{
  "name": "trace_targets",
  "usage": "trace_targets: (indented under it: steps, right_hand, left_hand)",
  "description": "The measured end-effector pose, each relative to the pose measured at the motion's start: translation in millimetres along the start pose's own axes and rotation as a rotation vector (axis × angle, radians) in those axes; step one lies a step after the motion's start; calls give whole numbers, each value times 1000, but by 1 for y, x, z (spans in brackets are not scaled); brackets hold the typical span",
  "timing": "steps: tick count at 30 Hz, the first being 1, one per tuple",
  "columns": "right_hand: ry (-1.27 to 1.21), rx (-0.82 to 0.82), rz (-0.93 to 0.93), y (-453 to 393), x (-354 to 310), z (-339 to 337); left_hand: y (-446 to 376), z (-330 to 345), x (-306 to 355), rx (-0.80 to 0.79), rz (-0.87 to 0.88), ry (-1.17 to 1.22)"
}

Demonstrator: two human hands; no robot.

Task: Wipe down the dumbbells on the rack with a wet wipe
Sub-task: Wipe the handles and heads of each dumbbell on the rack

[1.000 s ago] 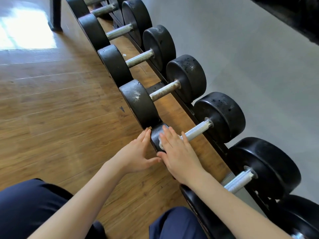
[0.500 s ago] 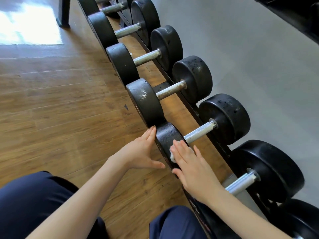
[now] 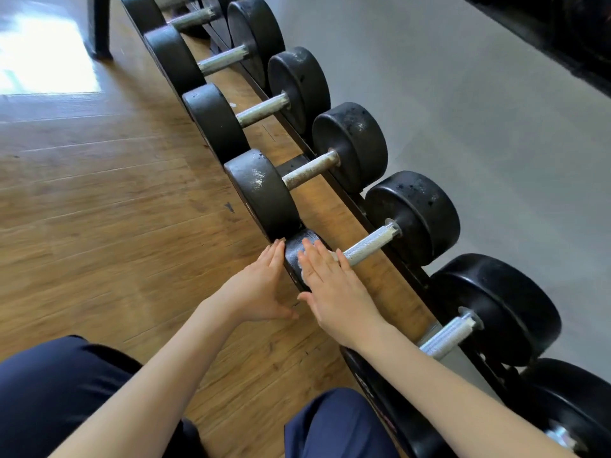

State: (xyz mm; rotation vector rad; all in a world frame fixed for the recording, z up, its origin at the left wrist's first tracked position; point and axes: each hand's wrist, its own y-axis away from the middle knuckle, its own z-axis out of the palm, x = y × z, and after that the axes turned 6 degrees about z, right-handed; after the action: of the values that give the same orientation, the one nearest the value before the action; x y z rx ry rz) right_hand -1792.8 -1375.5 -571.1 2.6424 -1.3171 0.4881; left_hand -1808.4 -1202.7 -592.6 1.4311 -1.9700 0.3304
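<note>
A row of black dumbbells with steel handles lies on a low rack (image 3: pixel 334 206) running from the top left to the bottom right. My right hand (image 3: pixel 334 292) lies flat on the near head of one dumbbell (image 3: pixel 410 213), pressing a white wet wipe (image 3: pixel 302 271) against it; only a sliver of the wipe shows under the fingers. My left hand (image 3: pixel 261 289) rests flat with straight fingers against the outer face of that same head, holding nothing.
A wooden floor (image 3: pixel 99 209) spreads to the left, with a bright patch of light at the top left. A grey wall or floor surface (image 3: pixel 479 110) lies behind the rack. My knees in dark trousers (image 3: pixel 49 391) are at the bottom.
My right hand slid down the dumbbell head with the wipe, then back up toward its top. The left hand stayed against the head's side. The camera drifted slightly.
</note>
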Motion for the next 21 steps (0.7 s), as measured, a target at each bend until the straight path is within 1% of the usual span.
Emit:
trace_targets:
  steps: [4, 6, 10, 13, 18, 21]
  right_hand:
    - [-2, 47, -42, 22, 11, 7]
    - [-24, 68, -17, 44, 9, 14]
    - [-96, 54, 37, 72, -9, 25]
    - [-134, 84, 82, 58, -13, 25]
    - [-138, 106, 34, 25, -4, 10]
    - [-173, 187, 14, 34, 3, 12]
  left_hand:
    - [3, 1, 3, -2, -1, 5]
    - [4, 2, 4, 5, 4, 4]
    - [2, 3, 7, 13, -17, 3]
    - [2, 3, 11, 26, -43, 14]
    - [7, 4, 17, 49, -64, -6]
    - [12, 5, 18, 56, -72, -36]
